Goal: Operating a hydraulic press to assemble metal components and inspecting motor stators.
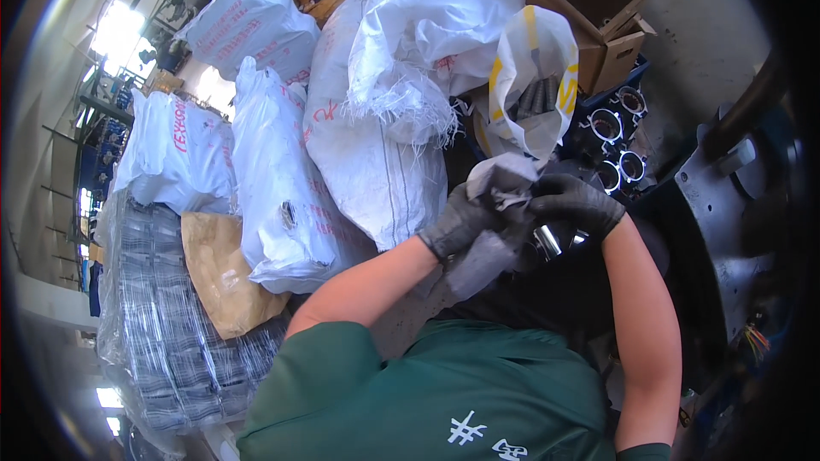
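Note:
Both of my hands wear dark gloves and meet in front of my body. A crumpled grey sheet (485,266) is bunched between them; I cannot tell whether it is cloth or paper. My left hand (467,220) grips it from the left, with the fingertips partly hidden in its folds. From the other side, my right hand (579,202) pinches its upper part. Just below the right hand, shiny metal cylinders (547,242) show against a dark surface. Beyond the hands stands an open white bag with yellow stripes (504,111), holding dark ribbed cylindrical parts (538,96).
Large filled white sacks (376,145) crowd the far side and left. A brown paper bag (224,277) lies on plastic-wrapped stacked parts (162,290). Far right are a cardboard box (617,55), ring-shaped metal parts (606,125) and a dark machine (713,192).

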{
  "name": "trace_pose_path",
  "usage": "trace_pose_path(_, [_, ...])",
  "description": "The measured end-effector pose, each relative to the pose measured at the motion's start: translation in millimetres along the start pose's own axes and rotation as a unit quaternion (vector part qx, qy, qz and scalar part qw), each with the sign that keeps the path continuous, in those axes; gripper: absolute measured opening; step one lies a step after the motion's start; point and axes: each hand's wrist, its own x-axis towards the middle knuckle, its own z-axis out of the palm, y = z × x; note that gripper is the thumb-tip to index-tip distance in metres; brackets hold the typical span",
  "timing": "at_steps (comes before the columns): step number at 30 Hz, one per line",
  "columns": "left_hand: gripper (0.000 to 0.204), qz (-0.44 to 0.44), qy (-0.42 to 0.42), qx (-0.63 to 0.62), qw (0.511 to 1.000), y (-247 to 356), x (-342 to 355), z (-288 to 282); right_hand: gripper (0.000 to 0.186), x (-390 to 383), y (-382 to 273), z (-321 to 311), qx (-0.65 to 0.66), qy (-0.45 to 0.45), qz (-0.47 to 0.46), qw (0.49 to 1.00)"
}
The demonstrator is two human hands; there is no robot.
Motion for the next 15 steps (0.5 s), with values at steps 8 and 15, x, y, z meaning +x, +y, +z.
trace_pose_path(8, [0.063, -0.253, -0.296, 0.438, 0.810, -99, -172, -98, 0.046, 69, 1, 24, -0.351, 0.040, 0.032, 0.935])
trace_pose_path(15, [0.061, -0.151, -0.064, 0.242, 0.956, -116, -96, -91, 0.083, 102, 0, 66, -0.405, -0.003, -0.056, 0.913])
